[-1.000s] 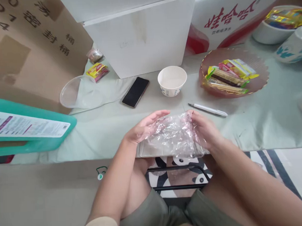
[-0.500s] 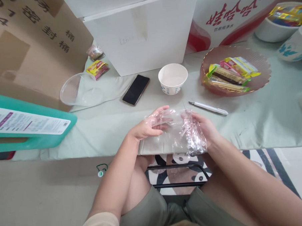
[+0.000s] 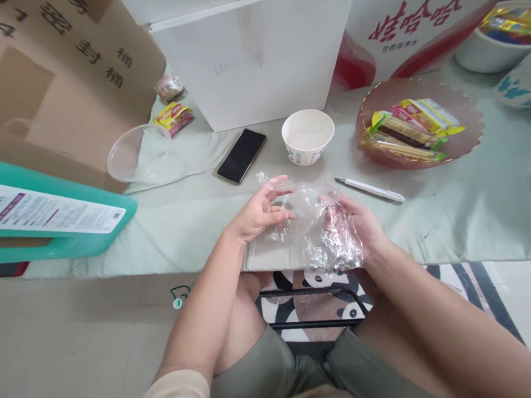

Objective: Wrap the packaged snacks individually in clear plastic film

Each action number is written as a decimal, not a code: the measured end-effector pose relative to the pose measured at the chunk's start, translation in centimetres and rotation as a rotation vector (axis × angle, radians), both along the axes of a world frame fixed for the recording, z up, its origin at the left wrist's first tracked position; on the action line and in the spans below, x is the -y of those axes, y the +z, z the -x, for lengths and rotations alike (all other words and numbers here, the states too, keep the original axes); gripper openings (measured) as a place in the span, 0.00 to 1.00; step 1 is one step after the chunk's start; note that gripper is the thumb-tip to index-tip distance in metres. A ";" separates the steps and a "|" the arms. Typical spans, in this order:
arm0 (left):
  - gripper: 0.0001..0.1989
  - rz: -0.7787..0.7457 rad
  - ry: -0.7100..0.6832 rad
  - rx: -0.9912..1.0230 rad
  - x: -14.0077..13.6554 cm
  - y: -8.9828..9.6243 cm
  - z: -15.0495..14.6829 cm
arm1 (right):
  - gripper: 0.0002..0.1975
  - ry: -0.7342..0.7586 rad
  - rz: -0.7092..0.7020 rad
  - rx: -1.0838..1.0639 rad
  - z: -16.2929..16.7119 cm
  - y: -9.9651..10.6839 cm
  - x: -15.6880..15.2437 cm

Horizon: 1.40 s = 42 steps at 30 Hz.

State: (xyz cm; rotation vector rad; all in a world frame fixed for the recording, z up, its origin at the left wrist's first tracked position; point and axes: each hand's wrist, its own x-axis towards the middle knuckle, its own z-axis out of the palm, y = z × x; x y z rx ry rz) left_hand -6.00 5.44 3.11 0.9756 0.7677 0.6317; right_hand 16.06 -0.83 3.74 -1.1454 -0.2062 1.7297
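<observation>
A crinkled clear plastic bag (image 3: 313,220) is spread between my hands at the table's front edge. My right hand (image 3: 358,221) grips its bunched right side, where the shiny film partly covers the fingers. My left hand (image 3: 266,212) is at the bag's left side, fingers apart and slightly bent, with loose film touching and passing around the fingertips. Just beyond the hands stands a white paper bowl (image 3: 308,137) with a blue pattern. A white pen (image 3: 370,189) lies to the right of it, and a black phone (image 3: 242,155) to the left.
A pink ribbed bowl (image 3: 473,125) of wrapped snacks stands at right. A white box (image 3: 259,64) and a printed carton (image 3: 416,28) line the back. At left are a cardboard box (image 3: 81,107), a green-framed board (image 3: 113,244), a clear plastic lid (image 3: 118,155) and a yellow snack packet (image 3: 173,118).
The film at the left has slipped and crumpled, with a tip now poking out above my left hand. My left fingers have bent and risen slightly; my right hand keeps its grip.
</observation>
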 end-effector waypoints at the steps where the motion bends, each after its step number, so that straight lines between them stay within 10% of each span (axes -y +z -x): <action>1: 0.44 0.012 0.011 -0.012 0.0 0.2 0.1 | 0.07 -0.008 -0.006 0.004 0.1 0.1 0.0; 19: 0.22 -0.018 0.169 0.026 0.3 -0.3 -1.4 | 0.13 0.166 -0.140 0.095 0.9 0.5 0.6; 28: 0.18 -0.114 0.225 -0.213 0.5 0.4 -1.2 | 0.31 0.286 -0.724 0.946 -0.6 -1.3 0.8; 31: 0.19 -0.097 0.178 -0.195 0.7 0.8 -1.5 | 0.17 0.314 -0.810 1.087 -0.3 -1.2 0.5; 42: 0.22 -0.085 0.123 -0.088 0.2 0.0 -1.0 | 0.16 0.099 -0.448 0.629 0.5 -0.1 -0.7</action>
